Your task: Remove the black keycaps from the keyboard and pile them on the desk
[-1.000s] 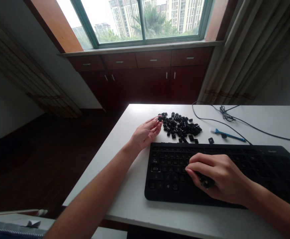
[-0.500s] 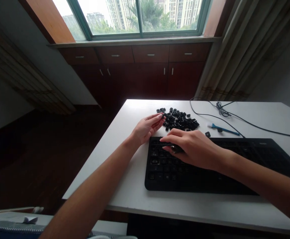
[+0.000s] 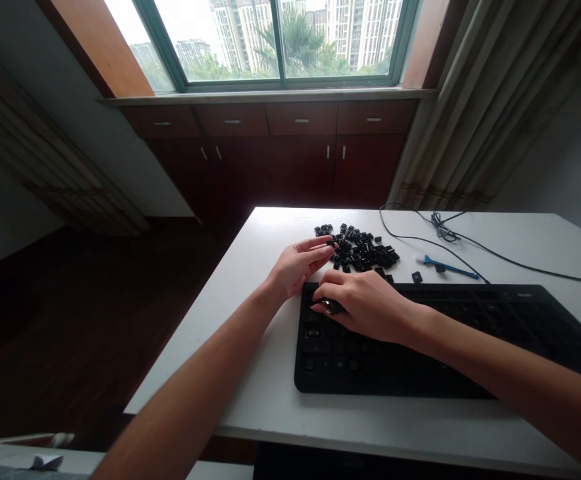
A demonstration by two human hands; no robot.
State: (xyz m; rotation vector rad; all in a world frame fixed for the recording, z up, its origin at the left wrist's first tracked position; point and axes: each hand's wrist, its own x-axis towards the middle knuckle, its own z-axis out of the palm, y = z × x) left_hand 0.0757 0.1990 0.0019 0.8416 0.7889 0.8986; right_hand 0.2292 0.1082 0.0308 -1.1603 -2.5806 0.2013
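A small black keycap point(image 3: 331, 244) is pinched between the fingertips of my left hand point(image 3: 296, 265), beside the near-left side of a heap of loose black keycaps point(image 3: 368, 253). My right hand point(image 3: 370, 303) is closed on a dark tool with a shiny metal part point(image 3: 331, 305); my fingers cover most of it, so its kind is unclear. That hand is over the upper left corner of a black keyboard point(image 3: 395, 373), fingertips down by the top rows. Many key positions at the keyboard's left end show bare sockets without caps.
A blue-handled brush point(image 3: 450, 267) lies behind the keyboard, near a single loose keycap point(image 3: 417, 277). A black cable point(image 3: 520, 257) runs across the back right of the white table point(image 3: 255, 373). Brown cabinets point(image 3: 290, 167) stand beyond, under a window.
My right hand has shifted slightly left over the keyboard, its fingertips now closer to the upper left corner. My left hand still holds the keycap. The whole view has tilted up a little.
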